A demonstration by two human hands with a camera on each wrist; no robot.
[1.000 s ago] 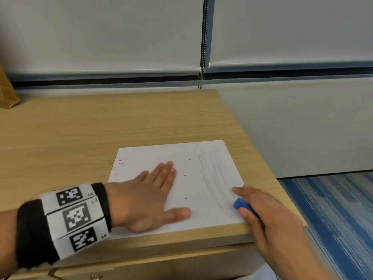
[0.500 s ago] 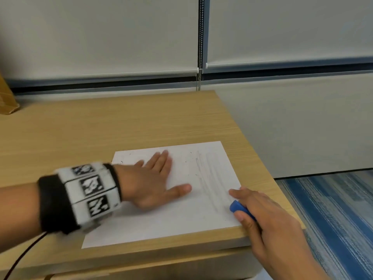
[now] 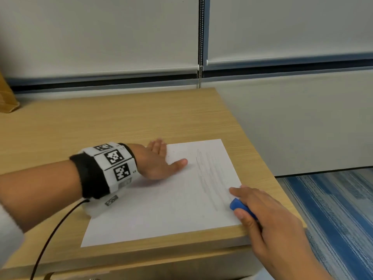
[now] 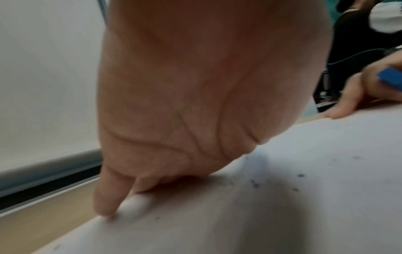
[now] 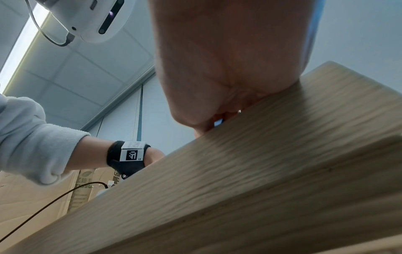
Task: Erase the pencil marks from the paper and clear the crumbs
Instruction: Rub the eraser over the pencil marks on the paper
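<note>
A white sheet of paper (image 3: 161,209) lies near the front right corner of the wooden desk (image 3: 101,122). Faint grey pencil strokes (image 3: 207,174) run down its right part. My left hand (image 3: 159,160) lies flat at the sheet's far left corner, fingers straight and reaching past the far edge. Dark crumbs (image 4: 254,183) are scattered on the paper beside that palm (image 4: 185,86). My right hand (image 3: 268,219) rests at the sheet's near right corner and pinches a blue eraser (image 3: 240,207), whose tip pokes out between thumb and forefinger.
The desk ends just right of the paper, with blue striped carpet (image 3: 333,209) below. A brown cardboard item (image 3: 7,98) stands at the far left. A black cable (image 3: 50,239) hangs from my left wristband (image 3: 113,168). Roller blinds and a bead chain (image 3: 199,47) hang behind the desk.
My left hand has swept across the paper from the near left toward its far left corner. The crumbs seen in the head view have gone from the sheet's middle. The right hand has stayed with the eraser.
</note>
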